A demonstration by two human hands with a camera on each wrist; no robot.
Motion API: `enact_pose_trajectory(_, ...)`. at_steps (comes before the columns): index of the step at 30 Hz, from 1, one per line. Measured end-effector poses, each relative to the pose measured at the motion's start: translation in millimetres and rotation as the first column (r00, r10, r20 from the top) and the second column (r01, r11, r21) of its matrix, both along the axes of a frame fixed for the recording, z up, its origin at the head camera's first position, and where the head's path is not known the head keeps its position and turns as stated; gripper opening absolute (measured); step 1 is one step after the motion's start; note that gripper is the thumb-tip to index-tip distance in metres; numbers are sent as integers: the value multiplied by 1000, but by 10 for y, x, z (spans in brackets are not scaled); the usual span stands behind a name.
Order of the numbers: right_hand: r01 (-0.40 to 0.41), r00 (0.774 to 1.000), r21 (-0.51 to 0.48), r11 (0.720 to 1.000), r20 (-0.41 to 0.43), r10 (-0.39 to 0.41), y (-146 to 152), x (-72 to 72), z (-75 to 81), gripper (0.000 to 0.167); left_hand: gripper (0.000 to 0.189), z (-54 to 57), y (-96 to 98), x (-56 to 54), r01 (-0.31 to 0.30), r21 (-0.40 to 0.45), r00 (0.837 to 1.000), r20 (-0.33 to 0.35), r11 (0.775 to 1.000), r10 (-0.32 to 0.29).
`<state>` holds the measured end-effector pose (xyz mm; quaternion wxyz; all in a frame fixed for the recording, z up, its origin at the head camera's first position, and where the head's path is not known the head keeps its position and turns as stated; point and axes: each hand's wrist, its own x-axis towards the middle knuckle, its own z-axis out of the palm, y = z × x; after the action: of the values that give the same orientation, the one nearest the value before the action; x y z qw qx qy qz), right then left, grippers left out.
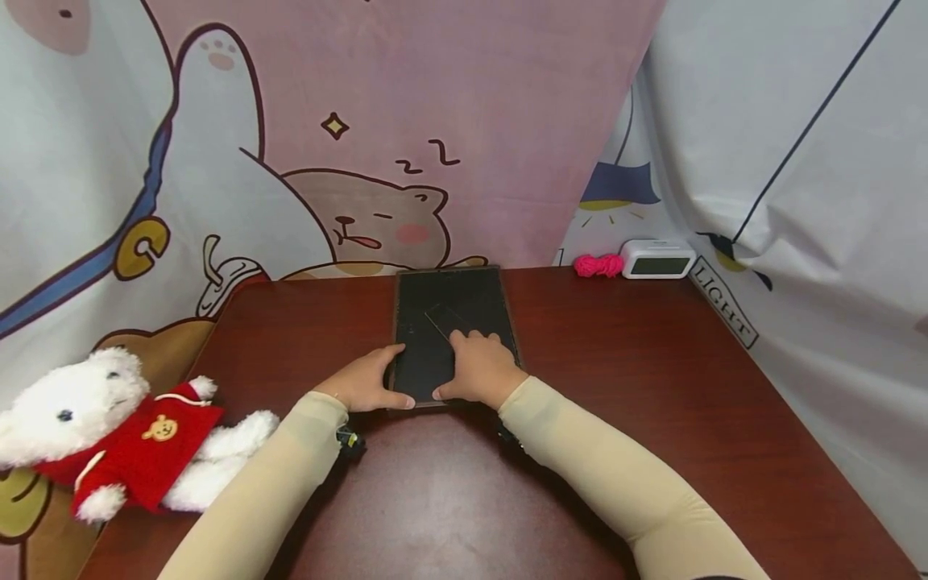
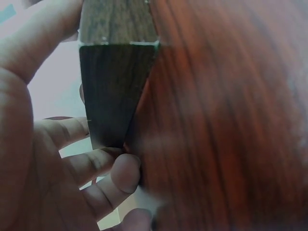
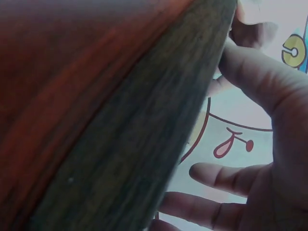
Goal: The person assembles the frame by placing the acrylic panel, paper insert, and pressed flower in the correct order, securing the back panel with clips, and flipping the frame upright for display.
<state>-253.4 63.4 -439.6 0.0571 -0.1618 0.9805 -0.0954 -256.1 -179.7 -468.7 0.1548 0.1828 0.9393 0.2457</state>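
A flat black rectangular box (image 1: 426, 354) lies on the table in the head view. Dark wood grain covers its sides, as the left wrist view shows at the box's corner (image 2: 113, 86). My left hand (image 1: 367, 381) grips the near left corner, thumb toward the near edge and fingers along the left side. Over the near right part of the top lies my right hand (image 1: 484, 368). Its fingers (image 3: 231, 178) are fairly straight and touch the box, with the thumb at the near edge. A thin rectangular outline shows on the top beside those fingers; what it is I cannot tell.
A white plush bear (image 1: 61, 411) in a red top lies at the left. At the back right, a pink yarn bundle (image 1: 598, 266) sits beside a white digital clock (image 1: 658, 261). Printed curtains (image 1: 507, 145) hang behind the reddish-brown table (image 1: 616, 346).
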Motion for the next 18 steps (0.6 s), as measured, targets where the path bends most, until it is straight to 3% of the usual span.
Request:
enact_pose_trajectory(7, 39, 999, 9, 999, 30, -40, -46, -34, 20, 103, 112, 12, 6, -5, 8, -1, 1000, 3, 1000, -8)
enact_pose_trajectory(18, 10, 998, 14, 1000, 64, -10, -41, -37, 101, 97, 111, 45, 5, -8, 19, -12, 1000, 11, 1000, -19)
